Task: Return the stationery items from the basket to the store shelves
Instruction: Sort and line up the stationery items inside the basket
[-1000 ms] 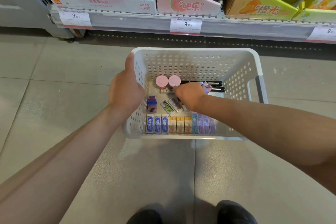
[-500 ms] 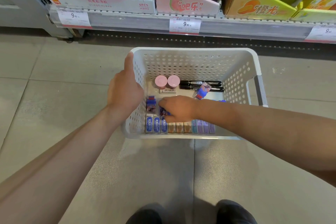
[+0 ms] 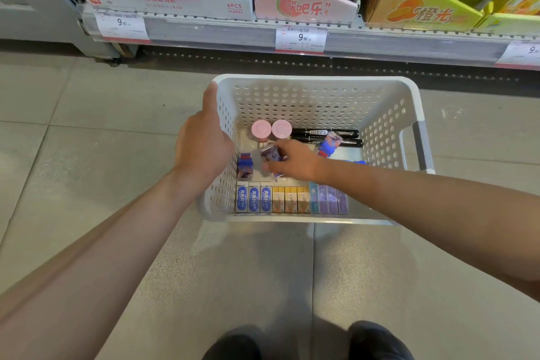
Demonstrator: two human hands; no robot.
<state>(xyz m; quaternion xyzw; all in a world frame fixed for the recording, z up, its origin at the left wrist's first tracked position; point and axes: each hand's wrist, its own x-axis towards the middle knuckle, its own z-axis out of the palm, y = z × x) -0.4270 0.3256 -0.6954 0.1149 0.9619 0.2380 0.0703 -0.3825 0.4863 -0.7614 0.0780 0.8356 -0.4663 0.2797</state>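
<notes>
A small pack [image 3: 271, 154] is pinched in the right hand [image 3: 295, 161] just above the basket [image 3: 318, 82] floor, mid-frame, probably so it can be lifted out for the shelf [image 3: 233, 35] up top. The left rim is gripped by the left hand [image 3: 201, 149], likely to steady things. Box rows [image 3: 289, 199] are left along the near wall, so plenty's still to be shelved.

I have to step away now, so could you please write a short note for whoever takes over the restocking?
Left hand grips the left rim of the white basket, which sits on the floor by the shelf.
Right hand is inside, its grip on a small purple packet.
In the basket: two pink-lidded jars, two black markers, a row of small boxes along the near wall, loose packets.
Done: nothing visibly shelved.
Left: shelve everything.
</notes>
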